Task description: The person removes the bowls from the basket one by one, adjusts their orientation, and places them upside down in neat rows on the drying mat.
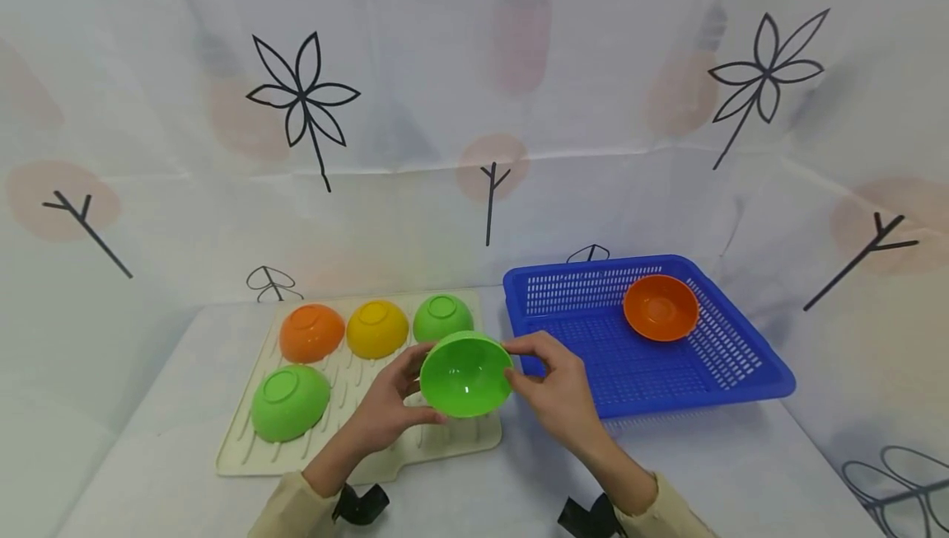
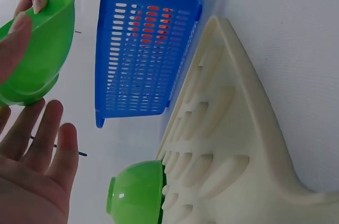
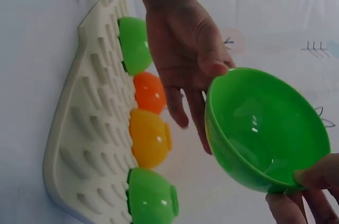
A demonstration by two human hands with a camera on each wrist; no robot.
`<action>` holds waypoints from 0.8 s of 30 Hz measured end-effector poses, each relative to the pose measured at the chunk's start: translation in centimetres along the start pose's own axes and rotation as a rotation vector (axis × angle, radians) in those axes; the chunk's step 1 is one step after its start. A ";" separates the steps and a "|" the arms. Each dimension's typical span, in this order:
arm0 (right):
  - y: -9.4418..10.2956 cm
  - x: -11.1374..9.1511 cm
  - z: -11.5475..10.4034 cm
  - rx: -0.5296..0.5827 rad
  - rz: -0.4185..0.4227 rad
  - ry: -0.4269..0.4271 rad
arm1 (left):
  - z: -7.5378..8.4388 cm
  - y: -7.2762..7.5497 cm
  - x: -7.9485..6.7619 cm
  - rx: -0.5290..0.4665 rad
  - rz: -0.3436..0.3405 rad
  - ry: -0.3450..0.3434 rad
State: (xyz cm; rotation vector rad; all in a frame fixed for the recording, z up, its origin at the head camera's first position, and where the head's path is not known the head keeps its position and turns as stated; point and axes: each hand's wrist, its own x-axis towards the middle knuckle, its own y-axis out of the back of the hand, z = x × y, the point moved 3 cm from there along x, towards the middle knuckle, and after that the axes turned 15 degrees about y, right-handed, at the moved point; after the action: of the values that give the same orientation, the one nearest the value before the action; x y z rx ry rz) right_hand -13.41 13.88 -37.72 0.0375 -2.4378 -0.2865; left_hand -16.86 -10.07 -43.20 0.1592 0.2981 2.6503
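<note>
The hands are both on one thing from where I stand: in the head view the left hand (image 1: 381,406) grips the held green bowl (image 1: 467,377) at its nine o'clock, and the right hand (image 1: 559,390) pinches the rim at two to three o'clock. The bowl is up off the bench (image 1: 170,406), over the right edge of the cream rack (image 1: 474,439), its mouth tipped toward the person. Being round, it has no long axis. The blue basket (image 1: 567,295), with an orange bowl (image 1: 660,307) inside, lies toward its three o'clock, nearer the right hand; the rack's overturned bowls (image 1: 311,332) spread from nine to eleven.

In the left wrist view, the bowl sits at ten o'clock, the left thumb across its wall and the fingers by its base.

In the right wrist view, the right thumb and fingers clasp the rim at the bowl's five o'clock, and the left thumb meets it near eleven.
</note>
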 end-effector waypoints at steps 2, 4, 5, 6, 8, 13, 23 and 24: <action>0.0 -0.1 0.2 0.047 -0.001 0.007 | 0.1 0.1 -0.1 -0.019 -0.009 -0.033; 0.0 -0.1 0.4 0.089 -0.004 0.005 | 0.3 0.1 -0.2 -0.034 -0.012 -0.067; 0.1 -0.1 0.5 0.103 -0.006 -0.002 | 0.4 0.2 -0.2 -0.039 -0.011 -0.083; 0.1 -0.1 0.5 0.112 -0.009 -0.012 | 0.5 0.2 -0.3 -0.046 -0.009 -0.095; 0.1 -0.1 0.7 0.123 -0.015 -0.040 | 0.7 0.3 -0.3 -0.055 -0.005 -0.110; 0.1 -0.1 1.1 0.097 -0.042 -0.121 | 0.9 0.9 -0.4 -0.046 0.029 -0.120; 0.3 0.2 1.5 0.072 -0.092 -0.175 | 1.5 1.9 -0.6 -0.025 0.103 -0.142; 0.4 0.3 1.5 0.072 -0.096 -0.175 | 1.6 1.9 -0.7 -0.018 0.113 -0.146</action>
State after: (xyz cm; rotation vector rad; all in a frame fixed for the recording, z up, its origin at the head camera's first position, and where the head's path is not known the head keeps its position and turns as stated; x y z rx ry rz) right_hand -14.56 14.52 -38.60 0.1682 -2.6237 -0.2537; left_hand -16.87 -11.77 -41.28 0.3718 0.2232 2.7341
